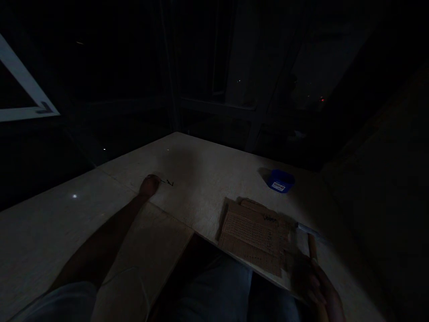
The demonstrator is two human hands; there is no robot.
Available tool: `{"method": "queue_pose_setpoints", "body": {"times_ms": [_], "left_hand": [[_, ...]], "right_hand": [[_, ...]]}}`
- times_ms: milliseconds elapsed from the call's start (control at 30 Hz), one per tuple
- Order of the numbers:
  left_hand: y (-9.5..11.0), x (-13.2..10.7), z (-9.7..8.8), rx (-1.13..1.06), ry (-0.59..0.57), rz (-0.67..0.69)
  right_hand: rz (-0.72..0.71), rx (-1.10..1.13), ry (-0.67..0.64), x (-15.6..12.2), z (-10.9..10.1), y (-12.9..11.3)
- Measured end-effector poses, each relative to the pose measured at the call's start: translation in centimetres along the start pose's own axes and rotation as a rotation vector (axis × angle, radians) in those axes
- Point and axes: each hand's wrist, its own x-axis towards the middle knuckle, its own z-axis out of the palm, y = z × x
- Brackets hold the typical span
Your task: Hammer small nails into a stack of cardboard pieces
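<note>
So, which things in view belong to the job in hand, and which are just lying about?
Apparently in use:
- wooden-handled tool, likely a hammer, in the right hand
- small dark pieces by the left hand, too dim to identify

Seemingly lying about, neither held:
- brown cardboard on the tabletop
- blue container beyond it
</note>
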Motion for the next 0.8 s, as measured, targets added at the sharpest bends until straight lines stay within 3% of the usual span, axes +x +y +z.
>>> {"method": "queue_pose_setpoints", "body": {"times_ms": [100, 200, 267, 367, 500, 600, 700, 800], "left_hand": [[2.0, 0.6, -1.2, -0.031, 0.012, 0.079], [5.5, 1.6, -1.3, -0.128, 0.081, 0.157], [8.8, 2.2, -0.7, -0.226, 0.110, 0.255], [15.2, 1.9, 0.6, -0.326, 0.055, 0.448], [24.9, -1.7, 2.7, -0.333, -0.109, 0.678], [30.9, -5.7, 4.5, -0.314, -0.238, 0.897], [34.5, -8.8, 6.3, -0.257, -0.359, 1.080], [35.9, -10.4, 7.6, -0.208, -0.426, 1.102]], "right_hand": [[0.006, 0.006, -0.027, 0.3, 0.2, 0.2], [-0.038, 0.038, -0.006, 0.3, 0.8, 0.2], [-0.057, 0.042, 0.021, 0.3, 1.2, 0.2], [-0.144, 0.081, 0.088, 0.4, 1.6, 0.2], [-0.189, 0.117, 0.068, 0.6, 1.7, 0.2], [-0.183, 0.128, 0.043, 0.8, 1.5, 0.2], [-0.189, 0.153, 0.033, 1.0, 1.2, 0.4], [-0.184, 0.175, 0.011, 1.2, 1.1, 0.6]]}}
